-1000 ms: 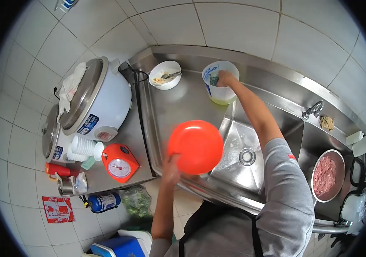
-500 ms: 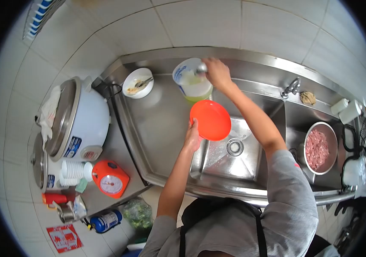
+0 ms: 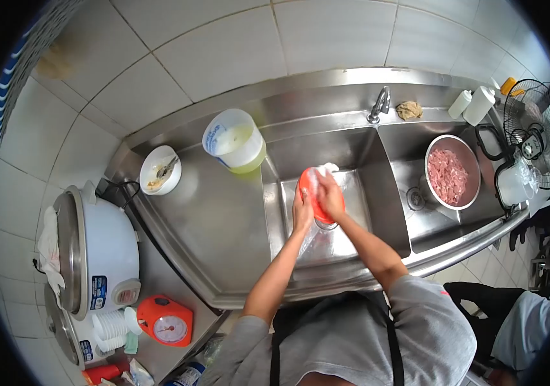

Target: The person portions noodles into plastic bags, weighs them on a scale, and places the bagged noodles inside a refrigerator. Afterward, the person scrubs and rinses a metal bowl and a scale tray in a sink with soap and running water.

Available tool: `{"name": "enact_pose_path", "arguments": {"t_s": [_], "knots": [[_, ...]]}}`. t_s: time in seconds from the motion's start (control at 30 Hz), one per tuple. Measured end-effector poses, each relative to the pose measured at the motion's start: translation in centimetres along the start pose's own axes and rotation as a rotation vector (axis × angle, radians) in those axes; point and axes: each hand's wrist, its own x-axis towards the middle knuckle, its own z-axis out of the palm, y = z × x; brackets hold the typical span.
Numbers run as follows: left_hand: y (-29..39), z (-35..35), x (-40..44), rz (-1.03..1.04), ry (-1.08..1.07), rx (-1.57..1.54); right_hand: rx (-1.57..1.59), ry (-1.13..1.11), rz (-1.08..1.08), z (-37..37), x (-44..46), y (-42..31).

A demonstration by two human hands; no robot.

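Note:
My left hand (image 3: 301, 211) grips the left edge of a red plate (image 3: 307, 181) over the left sink basin (image 3: 358, 204). Pressed on the plate's face is my right hand (image 3: 330, 195), its fingers closed on something I cannot make out. White foam (image 3: 329, 168) shows at the plate's upper edge. Behind and to the left, on the steel drainboard, stands a white tub (image 3: 244, 147) with yellowish-green liquid in it. Farther left is a white bowl (image 3: 151, 175) with a spoon and food remains.
In the right basin sits a metal bowl of raw meat (image 3: 447, 176). A faucet (image 3: 379, 105), a sponge (image 3: 409, 110) and bottles (image 3: 478, 106) line the back. Rice cooker (image 3: 109, 244) and red scale (image 3: 165, 321) stand left. Another person (image 3: 525, 328) is at lower right.
My right hand has left the tub and now lies on the red plate. The plate has moved over the basin and is tilted. The view has shifted to the right.

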Motion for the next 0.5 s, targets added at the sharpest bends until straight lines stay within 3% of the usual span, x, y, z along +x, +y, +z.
{"name": "enact_pose_path", "arguments": {"t_s": [0.07,0.1,0.2,0.23,0.27,0.33,0.4,0.47,0.5], "knots": [[0.7,0.0,-0.1,-0.003,-0.002,0.002,0.240,-0.200,0.039,0.2,-1.1,-1.4],[1.2,-1.1,0.8,-0.005,0.007,-0.064,0.179,-0.219,-0.069,-1.7,-1.9,-3.5],[0.5,-1.8,0.9,0.035,-0.019,-0.035,0.159,-0.232,-0.034,-3.0,-1.3,2.0],[0.7,-0.4,-0.3,0.053,-0.024,0.038,0.060,-0.123,0.043,-2.4,-0.5,2.3],[1.0,1.0,-1.0,0.075,-0.032,0.107,0.168,-0.007,-0.005,-0.9,0.7,2.0],[-0.2,2.2,0.0,0.099,0.080,0.102,0.252,-0.054,-0.087,-0.4,0.2,-0.9],[-0.1,0.5,1.4,-0.066,0.142,0.022,0.181,-0.263,-0.178,-2.4,-1.2,-0.7],[-0.5,0.5,1.3,0.022,0.178,0.036,0.052,-0.386,-0.195,-5.0,-1.4,2.3],[-1.6,1.0,1.1,0.078,0.214,0.060,-0.079,-0.166,-0.204,-6.0,-0.3,2.3]]}}
